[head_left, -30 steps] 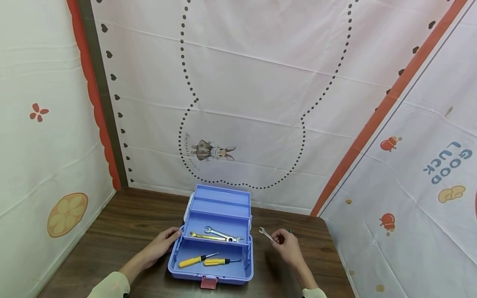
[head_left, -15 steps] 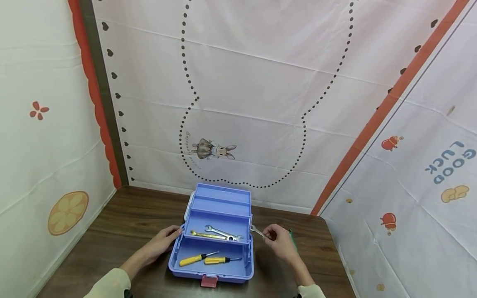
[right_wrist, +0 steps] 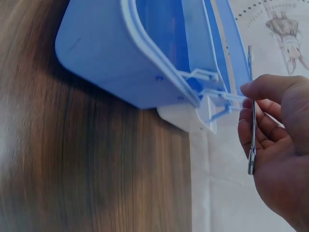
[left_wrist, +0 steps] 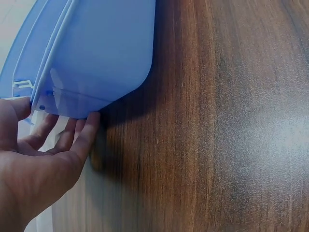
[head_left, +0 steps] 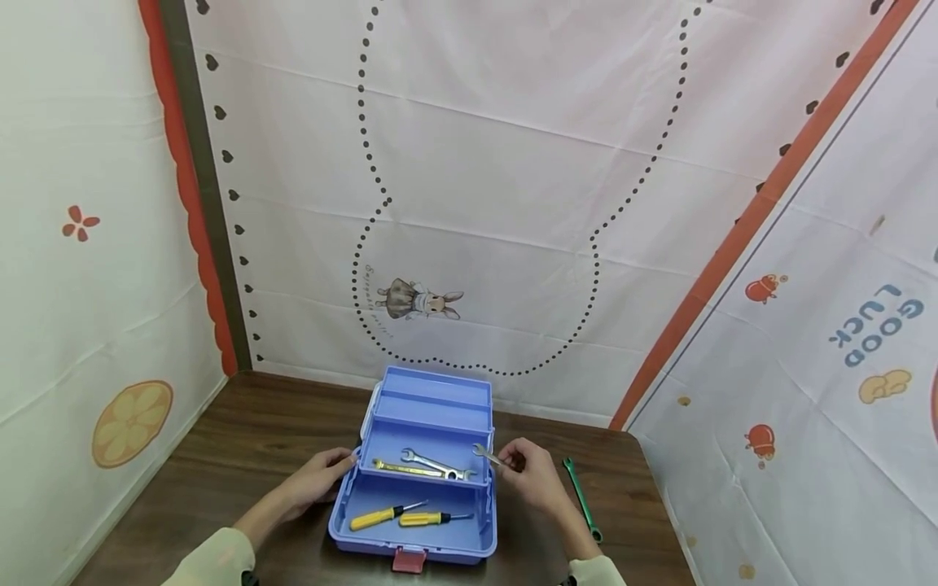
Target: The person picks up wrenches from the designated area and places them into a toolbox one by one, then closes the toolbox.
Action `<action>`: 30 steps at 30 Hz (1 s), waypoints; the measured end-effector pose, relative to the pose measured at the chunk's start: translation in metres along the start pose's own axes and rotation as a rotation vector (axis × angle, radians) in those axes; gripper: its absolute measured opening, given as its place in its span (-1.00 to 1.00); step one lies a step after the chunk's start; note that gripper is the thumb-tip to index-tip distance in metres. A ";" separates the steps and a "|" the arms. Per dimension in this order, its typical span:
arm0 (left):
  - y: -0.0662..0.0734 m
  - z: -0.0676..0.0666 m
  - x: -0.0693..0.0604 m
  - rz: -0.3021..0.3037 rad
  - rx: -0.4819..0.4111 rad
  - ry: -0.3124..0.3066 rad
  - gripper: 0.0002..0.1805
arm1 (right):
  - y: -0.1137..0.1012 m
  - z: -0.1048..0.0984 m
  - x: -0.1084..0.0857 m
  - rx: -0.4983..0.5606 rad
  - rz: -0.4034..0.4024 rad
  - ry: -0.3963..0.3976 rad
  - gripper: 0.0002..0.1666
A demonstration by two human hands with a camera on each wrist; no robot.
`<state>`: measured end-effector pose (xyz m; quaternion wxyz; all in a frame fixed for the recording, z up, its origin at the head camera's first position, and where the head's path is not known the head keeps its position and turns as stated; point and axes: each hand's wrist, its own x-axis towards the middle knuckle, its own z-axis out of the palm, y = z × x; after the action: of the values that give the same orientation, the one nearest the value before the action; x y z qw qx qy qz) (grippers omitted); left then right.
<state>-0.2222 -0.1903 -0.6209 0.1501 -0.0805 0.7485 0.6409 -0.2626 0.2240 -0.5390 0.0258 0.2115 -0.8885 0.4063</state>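
Observation:
A blue toolbox (head_left: 440,496) stands with its lid raised and its trays fanned out. At its left rear corner my left hand (head_left: 313,482) holds on, thumb at the rim and fingers against the outer wall (left_wrist: 106,53). My right hand (head_left: 533,474) pinches a small silver wrench (head_left: 484,452) between thumb and fingers, its open end over the right side of the lower tray (head_left: 381,439). In that tray lie a gold-coloured wrench (head_left: 406,469) and a silver wrench (head_left: 428,461). Two yellow-handled screwdrivers (head_left: 376,518) rest in the bottom compartment.
A green wrench (head_left: 582,498) lies on the dark wooden table (head_left: 293,415), right of the right forearm. The box's red latch (head_left: 409,560) hangs at the front. Printed cloth (head_left: 498,203) walls in the table's back and sides.
My right hand has moved left with the silver wrench, from beside the box to over its tray. The green wrench has come into full view. The left hand stays at the box.

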 end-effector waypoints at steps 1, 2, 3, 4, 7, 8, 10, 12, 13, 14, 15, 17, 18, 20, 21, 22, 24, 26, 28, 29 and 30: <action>-0.001 0.000 0.000 -0.001 -0.001 -0.002 -0.34 | -0.001 0.002 0.001 -0.001 -0.006 -0.005 -0.82; -0.002 0.001 0.000 -0.005 -0.007 0.000 -0.34 | -0.003 0.005 0.001 0.001 -0.012 -0.006 -0.82; -0.002 0.001 0.000 -0.003 -0.010 -0.002 -0.35 | -0.004 0.007 0.002 0.002 -0.022 -0.008 -0.82; -0.002 0.001 0.000 0.000 -0.012 -0.005 -0.35 | -0.006 0.010 0.003 0.002 -0.035 -0.009 -0.81; -0.002 0.002 0.000 0.004 -0.014 -0.002 -0.37 | -0.010 0.017 0.006 0.007 -0.089 -0.020 -0.80; -0.002 0.002 0.000 0.003 -0.015 0.000 -0.37 | -0.012 0.020 0.008 0.009 -0.102 -0.024 -0.80; -0.002 0.001 0.000 0.006 -0.014 0.002 -0.38 | -0.014 0.025 0.011 0.010 -0.123 -0.035 -0.79; -0.002 0.001 0.000 0.007 -0.019 0.003 -0.38 | -0.017 0.030 0.015 0.010 -0.136 -0.048 -0.80; -0.002 0.001 0.000 0.008 -0.022 0.004 -0.38 | -0.019 0.033 0.017 0.008 -0.131 -0.053 -0.80; -0.002 0.001 -0.001 0.009 -0.021 0.006 -0.39 | -0.021 0.036 0.018 0.009 -0.134 -0.059 -0.80; -0.002 0.001 -0.001 0.011 -0.019 0.006 -0.39 | -0.022 0.038 0.019 0.007 -0.136 -0.065 -0.80; -0.002 0.001 -0.002 0.015 -0.019 0.004 -0.38 | -0.025 0.044 0.022 0.005 -0.139 -0.076 -0.81; -0.002 0.001 -0.002 0.017 -0.019 0.004 -0.39 | -0.027 0.046 0.023 0.005 -0.140 -0.080 -0.81; -0.003 0.001 -0.003 0.022 -0.020 0.005 -0.39 | -0.030 0.051 0.026 0.009 -0.143 -0.083 -0.82; -0.003 0.001 -0.003 0.023 -0.023 0.005 -0.39 | -0.032 0.053 0.027 0.010 -0.147 -0.085 -0.82; -0.003 0.001 -0.003 0.023 -0.024 0.005 -0.39 | -0.033 0.055 0.028 0.012 -0.153 -0.088 -0.82; -0.004 0.001 -0.002 0.021 -0.026 0.006 -0.39 | -0.036 0.059 0.031 0.018 -0.169 -0.089 -0.83; -0.005 0.001 -0.001 0.019 -0.022 0.004 -0.38 | -0.039 0.064 0.033 0.029 -0.185 -0.094 -0.84; -0.005 0.001 0.000 0.014 -0.021 0.001 -0.38 | -0.043 0.068 0.035 0.026 -0.190 -0.097 -0.84; -0.005 0.001 0.000 0.014 -0.020 0.001 -0.38 | -0.044 0.070 0.036 0.026 -0.189 -0.098 -0.84; -0.005 0.001 0.000 0.012 -0.020 0.001 -0.38 | -0.046 0.072 0.036 0.023 -0.187 -0.099 -0.83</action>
<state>-0.2200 -0.1904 -0.6258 0.1452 -0.0775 0.7427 0.6491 -0.2685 0.1318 -0.5466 0.0171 0.3134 -0.8604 0.4015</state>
